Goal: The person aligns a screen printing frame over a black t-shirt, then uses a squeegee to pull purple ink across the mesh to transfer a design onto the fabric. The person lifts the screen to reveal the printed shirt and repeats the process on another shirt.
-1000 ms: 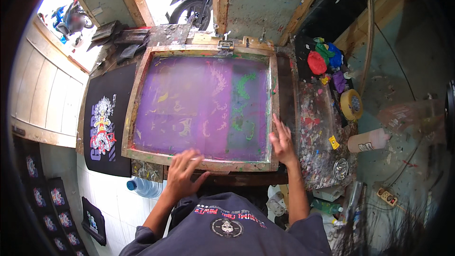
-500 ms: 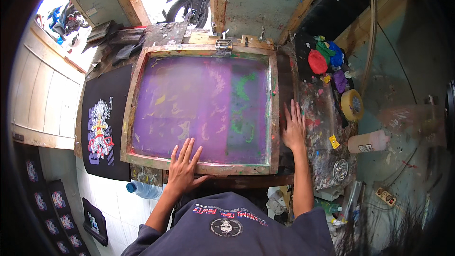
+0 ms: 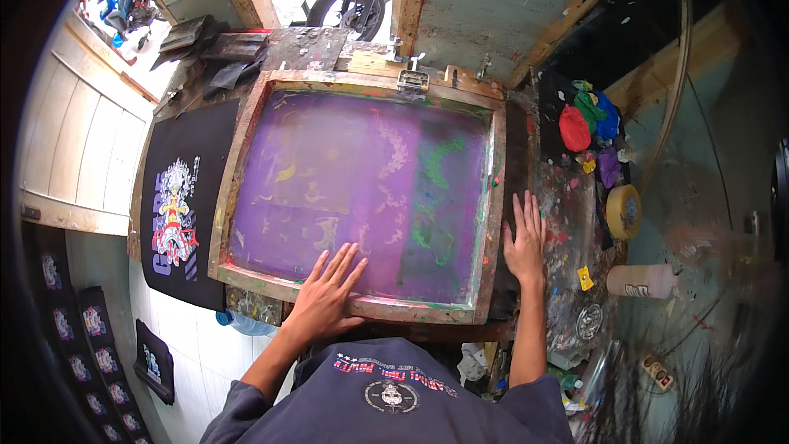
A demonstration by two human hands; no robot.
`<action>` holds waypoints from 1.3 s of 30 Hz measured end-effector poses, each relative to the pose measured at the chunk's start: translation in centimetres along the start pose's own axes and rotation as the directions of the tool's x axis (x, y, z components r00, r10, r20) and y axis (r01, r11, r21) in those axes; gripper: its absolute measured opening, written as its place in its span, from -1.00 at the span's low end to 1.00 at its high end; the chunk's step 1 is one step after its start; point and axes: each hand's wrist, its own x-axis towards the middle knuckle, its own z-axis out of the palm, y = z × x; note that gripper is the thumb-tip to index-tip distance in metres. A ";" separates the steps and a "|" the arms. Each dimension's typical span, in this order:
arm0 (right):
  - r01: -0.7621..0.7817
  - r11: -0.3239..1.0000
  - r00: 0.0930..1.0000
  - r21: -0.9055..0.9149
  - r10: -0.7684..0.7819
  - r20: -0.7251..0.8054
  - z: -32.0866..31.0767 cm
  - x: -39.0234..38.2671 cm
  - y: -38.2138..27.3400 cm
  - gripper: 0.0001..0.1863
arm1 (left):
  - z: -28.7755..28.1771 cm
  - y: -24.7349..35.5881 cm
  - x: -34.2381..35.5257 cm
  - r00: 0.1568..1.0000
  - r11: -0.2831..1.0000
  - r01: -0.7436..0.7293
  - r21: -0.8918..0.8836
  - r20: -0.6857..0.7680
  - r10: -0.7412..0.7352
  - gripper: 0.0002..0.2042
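Note:
A wooden-framed printing screen (image 3: pixel 220 230) with purple mesh lies on the workbench, its right part streaked with green. My left hand (image 3: pixel 325 294) rests over the screen's front rail, fingers spread onto the near edge of the mesh; it holds nothing. Just past the right rail, my right hand (image 3: pixel 525 248) lies flat with fingers extended on the dark strip of the board, apart from the screen. A metal hinge clamp (image 3: pixel 412 82) grips the far rail. Left of the screen is a black fabric piece (image 3: pixel 215 144) with a colourful printed figure.
Red (image 3: pixel 574 128), green and blue crumpled bundles sit at the back right. Nearer are a tape roll (image 3: pixel 623 212), a small yellow piece (image 3: pixel 585 279) and a plastic bottle (image 3: pixel 641 281). Dark flat pieces (image 3: pixel 220 53) lie back left. Printed black pieces hang lower left.
The camera view has turned slightly, so the bench appears shifted right. Both hands keep about the same places relative to the screen.

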 end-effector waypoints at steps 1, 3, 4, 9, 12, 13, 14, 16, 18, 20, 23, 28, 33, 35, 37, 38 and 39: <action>-0.004 0.999 1.000 -0.046 0.004 0.004 -0.1 0.6 0.0 -0.25 | 0.1 -0.1 0.3 1.000 1.000 0.000 0.010 0.012 0.000 0.10; -0.026 0.994 0.999 -0.106 0.029 0.021 0.0 1.1 0.1 -0.26 | 0.6 -0.5 0.7 0.999 1.000 -0.003 0.028 0.037 0.001 0.13; -0.037 0.990 0.999 -0.134 0.041 0.030 0.1 1.3 0.2 -0.26 | 0.8 -0.6 0.7 1.000 0.999 -0.005 0.039 0.026 0.003 0.14; -0.028 0.984 0.999 -0.174 0.031 0.015 -0.1 1.0 2.8 -0.23 | 0.9 -0.8 0.7 0.999 0.997 0.001 0.082 0.035 -0.004 0.17; -0.061 0.983 0.996 -0.174 0.070 0.047 -0.4 1.0 1.9 -0.26 | 1.2 -0.7 0.7 0.999 0.999 0.005 0.044 0.032 -0.006 0.17; -0.055 0.982 0.997 -0.183 0.064 0.044 -0.4 1.0 1.9 -0.25 | 1.1 -0.8 0.8 1.000 0.999 0.009 0.035 0.029 -0.010 0.17; -0.049 0.980 0.997 -0.192 0.058 0.041 -0.2 0.9 2.0 -0.25 | 1.3 -0.8 0.8 1.000 0.999 0.003 0.044 0.021 -0.004 0.17; -0.045 0.979 0.998 -0.197 0.054 0.038 -0.2 0.8 2.1 -0.25 | 1.7 -0.9 0.9 1.000 0.998 -0.012 0.064 0.005 0.011 0.18; -0.051 0.981 0.998 -0.188 0.058 0.036 -0.1 0.8 2.0 -0.24 | 1.5 -1.1 1.1 1.000 0.997 -0.013 0.071 0.017 0.011 0.17; -0.045 0.984 0.998 -0.173 0.053 0.046 -0.1 0.9 1.4 -0.22 | 1.4 -1.1 1.3 1.000 0.997 -0.017 0.071 0.018 0.016 0.17; -0.017 0.985 0.996 -0.174 0.032 0.084 -0.1 1.4 0.3 -0.18 | 1.1 -0.9 1.0 1.000 0.999 -0.006 0.048 0.016 0.005 0.17; 0.097 0.980 0.995 -0.173 -0.095 0.019 1.0 1.9 0.4 -0.24 | 0.9 -0.7 -0.2 0.999 1.000 -0.006 0.003 -0.050 0.006 0.12; 0.076 0.946 0.995 -0.316 -0.052 0.083 2.7 0.3 4.1 -0.05 | 3.7 -1.6 0.1 0.988 0.998 -0.052 0.040 -0.144 0.058 0.14; 0.110 0.941 0.994 -0.321 -0.096 0.059 4.1 0.3 7.1 0.06 | 3.9 -1.6 0.2 0.985 0.998 -0.048 0.031 -0.162 0.052 0.12; 0.135 0.953 0.990 -0.272 -0.123 0.063 3.8 0.9 7.2 0.16 | 4.5 -1.0 0.2 0.983 0.999 -0.033 0.026 -0.181 0.037 0.09; 0.116 0.958 0.992 -0.263 -0.100 0.071 3.8 1.2 7.0 0.20 | 4.8 -0.9 0.3 0.981 0.999 -0.029 0.027 -0.190 0.033 0.08; 0.092 0.963 0.994 -0.255 -0.074 0.080 3.8 1.5 6.8 0.23 | 5.0 -0.9 0.3 0.980 0.999 -0.028 0.028 -0.196 0.032 0.07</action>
